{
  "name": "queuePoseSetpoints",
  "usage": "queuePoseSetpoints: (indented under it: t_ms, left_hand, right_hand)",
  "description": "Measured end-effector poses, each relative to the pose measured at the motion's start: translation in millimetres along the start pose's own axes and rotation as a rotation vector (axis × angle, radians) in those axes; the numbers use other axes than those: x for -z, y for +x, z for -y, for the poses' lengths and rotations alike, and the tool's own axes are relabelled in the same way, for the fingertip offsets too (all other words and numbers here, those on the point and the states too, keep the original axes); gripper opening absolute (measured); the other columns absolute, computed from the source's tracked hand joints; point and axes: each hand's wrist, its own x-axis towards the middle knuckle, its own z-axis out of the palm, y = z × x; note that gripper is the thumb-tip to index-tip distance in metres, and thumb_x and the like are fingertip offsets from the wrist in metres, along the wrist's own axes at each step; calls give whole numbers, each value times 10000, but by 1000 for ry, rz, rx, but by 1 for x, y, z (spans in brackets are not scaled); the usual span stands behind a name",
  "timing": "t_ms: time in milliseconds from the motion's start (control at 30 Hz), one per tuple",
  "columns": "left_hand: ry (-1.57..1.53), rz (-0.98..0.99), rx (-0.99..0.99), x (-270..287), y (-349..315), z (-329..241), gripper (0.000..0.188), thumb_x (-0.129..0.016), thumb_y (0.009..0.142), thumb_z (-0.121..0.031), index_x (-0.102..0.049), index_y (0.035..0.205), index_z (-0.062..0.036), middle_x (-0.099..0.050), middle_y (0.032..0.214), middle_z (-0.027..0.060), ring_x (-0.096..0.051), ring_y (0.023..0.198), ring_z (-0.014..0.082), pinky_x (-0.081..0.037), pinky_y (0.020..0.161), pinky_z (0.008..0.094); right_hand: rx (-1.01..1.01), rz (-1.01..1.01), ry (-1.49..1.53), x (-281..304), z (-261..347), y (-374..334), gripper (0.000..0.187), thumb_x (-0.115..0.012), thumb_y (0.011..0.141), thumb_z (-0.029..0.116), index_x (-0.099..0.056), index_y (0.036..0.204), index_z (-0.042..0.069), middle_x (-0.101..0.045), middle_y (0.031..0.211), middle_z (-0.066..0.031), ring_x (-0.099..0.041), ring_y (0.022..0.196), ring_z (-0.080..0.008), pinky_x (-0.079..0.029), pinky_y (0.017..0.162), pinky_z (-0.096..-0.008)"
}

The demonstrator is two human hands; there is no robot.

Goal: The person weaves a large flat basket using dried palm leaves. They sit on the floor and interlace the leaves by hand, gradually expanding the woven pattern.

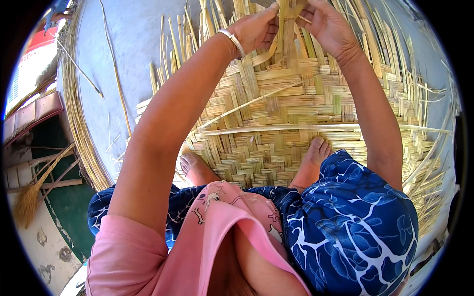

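Note:
A woven mat of split yellow-green reeds (281, 108) lies on the grey floor, its unwoven ends sticking up along the far edge. At that edge, my left hand (257, 28), below a pale bangle, has its fingers curled around a flat reed strip (288, 34) that stands up from the weave. Opposite it, my right hand (332, 28) pinches the upper part of the strips, where one folds across another. Both hands reach close to the top of the picture, so some fingertips are partly hidden by the strips. Below them a bent strip (266, 55) curves out of the weave.
My bare feet (197, 168) rest on the mat's near part. A long loose stalk (276, 127) lies across it. Thin stalks (114, 64) are scattered on the floor at left, beside a long reed bundle (79, 93). A broom (30, 197) is at far left.

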Motion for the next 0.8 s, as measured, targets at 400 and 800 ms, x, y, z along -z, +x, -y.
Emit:
queuePoseSetpoints:
  t_ms: [400,800]
  left_hand:
    - [250,-130,-88,-3,-8,18,285,-544,943,-269,-602,1069,-20,-660,1015,72,-626,934,141,-510,826,287]
    - [627,-457,-100,-2,-12,29,302,-722,826,-290,-683,946,-16,-631,777,-10,-541,668,67,-466,617,235]
  right_hand:
    - [-140,-601,-820,45,-30,-82,209,-535,914,97,-643,1080,33,-670,921,-70,-653,789,-124,-519,680,-233]
    - [130,-412,-959,63,-11,-52,251,-525,905,89,-633,1118,10,-669,995,-79,-647,903,-127,-488,810,-238]
